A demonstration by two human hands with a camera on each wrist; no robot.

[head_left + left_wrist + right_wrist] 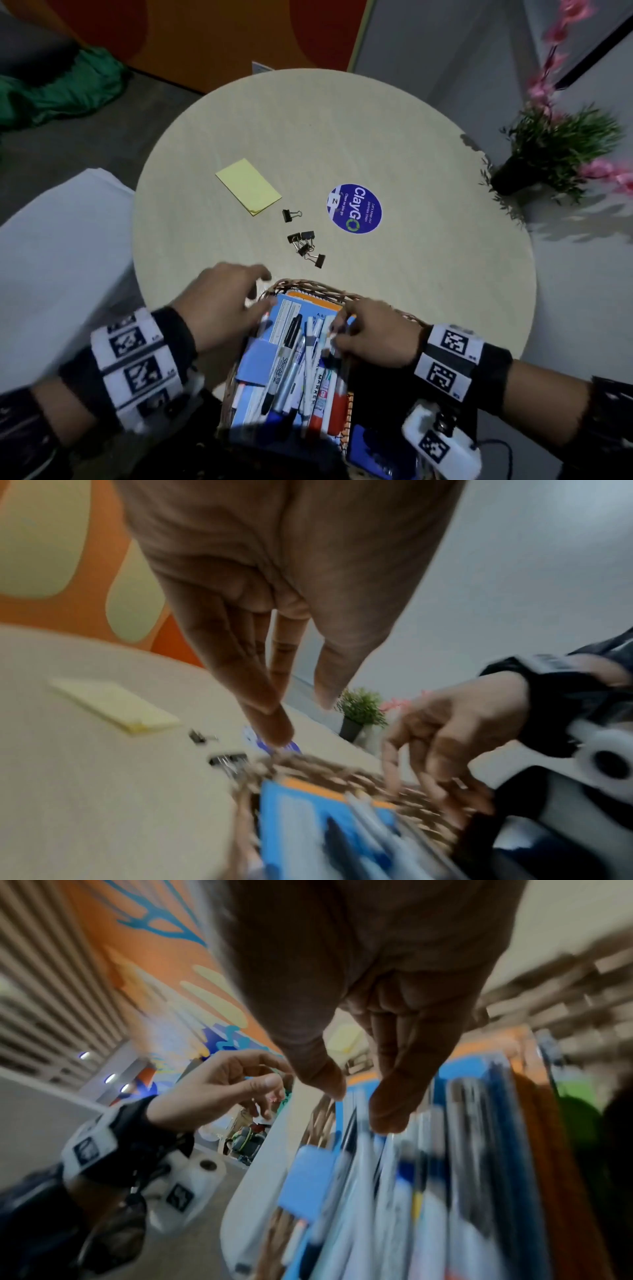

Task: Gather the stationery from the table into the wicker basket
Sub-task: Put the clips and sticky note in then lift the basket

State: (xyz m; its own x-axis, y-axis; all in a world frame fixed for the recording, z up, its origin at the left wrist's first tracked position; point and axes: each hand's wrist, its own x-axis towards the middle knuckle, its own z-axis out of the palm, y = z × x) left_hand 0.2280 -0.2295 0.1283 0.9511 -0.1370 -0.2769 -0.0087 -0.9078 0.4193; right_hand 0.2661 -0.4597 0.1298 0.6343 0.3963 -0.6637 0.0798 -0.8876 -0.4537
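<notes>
The wicker basket (308, 284) (325, 767) stands at the table's near edge, holding a blue notebook (284, 308), an orange one beneath it and several markers (291, 370) (387, 1164). My right hand (342, 329) (359, 1099) hangs over the markers with fingertips pointing down onto them, and nothing shows pinched between thumb and fingers. My left hand (255, 291) (298, 712) hovers by the basket's left rim, fingers straight and empty. On the table beyond lie a yellow sticky-note pad (248, 186) (113, 707), one black binder clip (292, 215) and a cluster of several clips (306, 245).
A round blue ClayGo sticker (354, 209) is stuck to the round table (411, 154) right of the clips. A potted plant (548, 147) with pink flowers stands on the floor at right. A white seat (61, 233) sits left of the table.
</notes>
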